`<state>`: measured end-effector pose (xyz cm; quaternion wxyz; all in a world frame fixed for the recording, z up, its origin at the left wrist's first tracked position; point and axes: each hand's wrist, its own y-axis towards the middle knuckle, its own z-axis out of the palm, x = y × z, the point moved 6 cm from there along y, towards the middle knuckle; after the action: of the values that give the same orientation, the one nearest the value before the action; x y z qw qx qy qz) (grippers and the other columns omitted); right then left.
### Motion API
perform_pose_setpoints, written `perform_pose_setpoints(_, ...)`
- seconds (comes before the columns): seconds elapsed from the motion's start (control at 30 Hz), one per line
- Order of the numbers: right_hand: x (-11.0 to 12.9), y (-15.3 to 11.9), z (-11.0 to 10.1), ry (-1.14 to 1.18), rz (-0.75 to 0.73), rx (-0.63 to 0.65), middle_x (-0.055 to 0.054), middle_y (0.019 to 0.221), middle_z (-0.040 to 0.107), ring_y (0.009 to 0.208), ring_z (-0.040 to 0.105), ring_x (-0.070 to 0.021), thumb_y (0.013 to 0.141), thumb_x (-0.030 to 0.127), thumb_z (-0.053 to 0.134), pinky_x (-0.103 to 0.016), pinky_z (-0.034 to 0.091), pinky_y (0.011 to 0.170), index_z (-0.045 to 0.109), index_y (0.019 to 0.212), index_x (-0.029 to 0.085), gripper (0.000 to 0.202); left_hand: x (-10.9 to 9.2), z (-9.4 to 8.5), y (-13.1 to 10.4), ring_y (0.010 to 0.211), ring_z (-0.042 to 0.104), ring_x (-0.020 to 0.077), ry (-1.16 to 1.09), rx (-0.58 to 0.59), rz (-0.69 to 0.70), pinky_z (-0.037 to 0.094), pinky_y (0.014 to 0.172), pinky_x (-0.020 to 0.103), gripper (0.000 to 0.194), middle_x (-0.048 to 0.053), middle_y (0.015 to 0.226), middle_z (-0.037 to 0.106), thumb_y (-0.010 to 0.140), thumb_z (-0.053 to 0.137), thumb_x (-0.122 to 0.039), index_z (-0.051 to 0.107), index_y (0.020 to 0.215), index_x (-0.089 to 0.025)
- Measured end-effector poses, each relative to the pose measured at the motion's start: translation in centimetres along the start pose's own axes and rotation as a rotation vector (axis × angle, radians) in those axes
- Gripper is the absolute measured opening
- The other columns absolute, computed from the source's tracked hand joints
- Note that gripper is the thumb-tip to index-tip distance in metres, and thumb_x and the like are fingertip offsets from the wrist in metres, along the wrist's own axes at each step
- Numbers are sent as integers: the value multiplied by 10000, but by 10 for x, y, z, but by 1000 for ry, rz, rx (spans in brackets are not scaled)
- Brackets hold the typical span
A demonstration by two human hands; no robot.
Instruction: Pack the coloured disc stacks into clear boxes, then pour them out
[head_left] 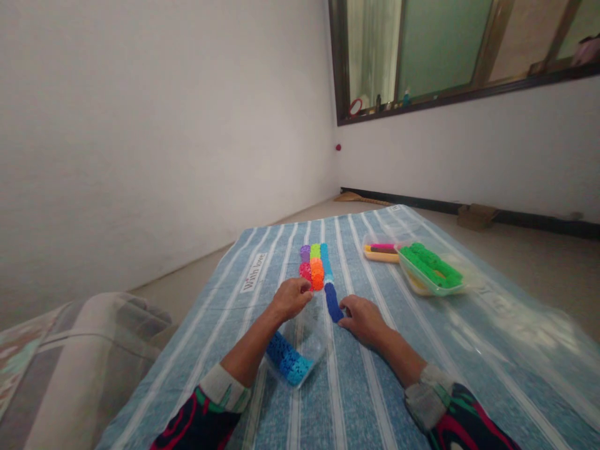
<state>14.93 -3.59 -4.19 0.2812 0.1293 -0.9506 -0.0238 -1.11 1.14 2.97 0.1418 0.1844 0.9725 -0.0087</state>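
My left hand (291,299) hovers over the near end of the red pieces (305,271) and orange pieces (317,275). Its fingers are curled together, and what they hold, if anything, is hidden. My right hand (363,317) has thumb and forefinger closed at the near end of a row of dark blue pieces (333,302), touching it. That row continues a line of light blue pieces (325,259). Purple pieces (305,252) and lime green pieces (315,251) lie beyond. Under my left forearm sits a clear plastic box (320,353) with blue pieces (288,359) inside.
A striped blue cloth (375,400) covers the table. On the right stand a clear tub of green pieces (432,265) and a box with yellow, pink and dark pieces (382,252). Clear plastic sheeting (529,325) lies nearby. A covered piece of furniture (94,350) is at left.
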Motion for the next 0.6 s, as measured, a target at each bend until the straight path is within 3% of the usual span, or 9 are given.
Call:
perform_pose_setpoints(0.3, 0, -1, 5, 38, -39, -15, -21, 952, 663, 857, 605, -171, 764, 315, 680, -260, 366, 724, 616, 1077, 222, 333, -1, 16, 21, 583, 465, 107, 14, 89, 28, 293, 562, 224, 145, -34, 563, 487, 719, 509, -172, 570, 588, -154)
perform_pose_setpoints(0.6, 4, -1, 7, 9, -66, -27, -48, 1045, 675, 933, 623, -199, 786, 293, 658, -280, 397, 765, 577, 1163, 231, 390, -18, 34, 54, 772, 598, 166, 88, 97, 67, 409, 692, 244, 174, 30, 752, 677, 680, 514, -101, 667, 730, -166)
